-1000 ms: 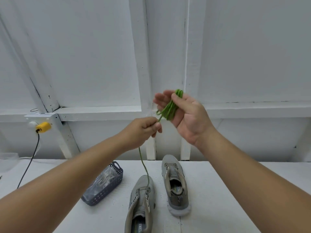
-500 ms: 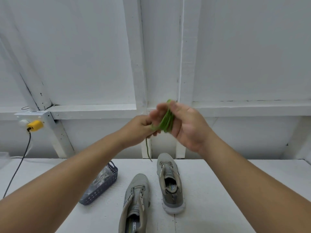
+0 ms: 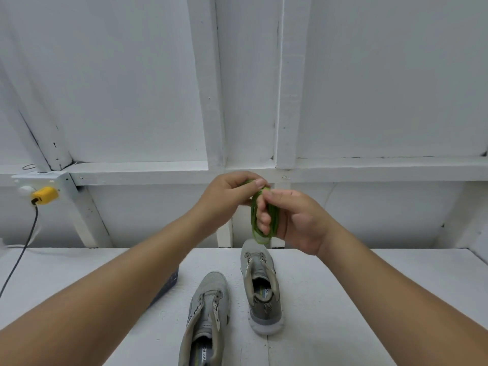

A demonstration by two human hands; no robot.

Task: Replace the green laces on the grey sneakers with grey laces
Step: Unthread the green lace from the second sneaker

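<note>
Grip: my left hand (image 3: 227, 196) pinches the top of the green lace (image 3: 264, 215) between thumb and curled fingers; my right hand (image 3: 295, 220) carries the rest, coiled in loops round its bent fingers, thumb pressed on top. Both hands meet, touching, held up in front of the white wall (image 3: 132, 88), above the far sneaker. Forearms bare, reaching forward from the lower corners.

Hidden: the lace ends are buried under fingers, can't tell where they run. A dark blue basket (image 3: 169, 283) shows only one slotted corner behind my left forearm; contents not visible. Near sneaker cut off at the bottom edge.

Materials, left to right: yellow plug (image 3: 45, 195) with black cable (image 3: 21, 249) on a wall bracket; white, grainy table (image 3: 369, 286); near grey sneaker (image 3: 208, 313), knit mesh, eyelets bare; far grey sneaker (image 3: 260, 286), same knit, pale sole, heel towards me, just beside the first.
</note>
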